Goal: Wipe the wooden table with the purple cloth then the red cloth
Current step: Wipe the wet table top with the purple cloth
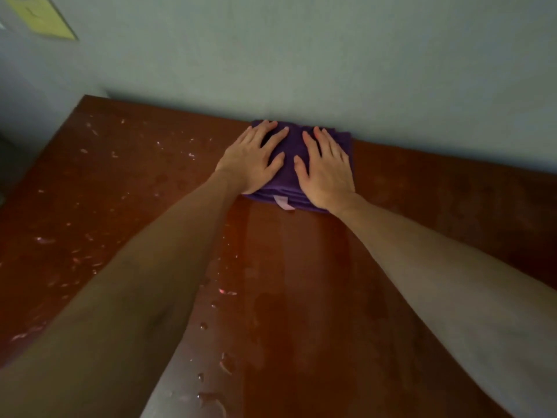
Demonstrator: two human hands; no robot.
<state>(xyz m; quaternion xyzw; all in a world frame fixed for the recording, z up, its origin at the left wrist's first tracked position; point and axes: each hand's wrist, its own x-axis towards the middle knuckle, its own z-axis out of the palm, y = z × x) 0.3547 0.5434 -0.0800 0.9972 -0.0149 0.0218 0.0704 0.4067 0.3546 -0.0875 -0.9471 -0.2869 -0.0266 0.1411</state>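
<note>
Two bare arms stretch from the near edge across a reddish-brown wooden bench (422, 224), both hands pressed flat on a folded purple cloth (287, 152) at the far edge, where it lies against the pale wall (301, 55). The left hand (253, 158) covers the cloth's left half, its fingers straight and spread, pointing far and slightly right. The right hand (327, 170) covers the right half, fingers likewise straight and fanned, thumb turned inward toward the left hand. Neither grip closes on the fabric; the palms simply bear down on it. A small pale label (281, 203) shows at the cloth's near edge, between the wrists. Water droplets (90, 251) glint over the left part of the bench, and more bead along the near side of the left forearm. A yellow paper (45, 16) hangs on the wall at far left.
</note>
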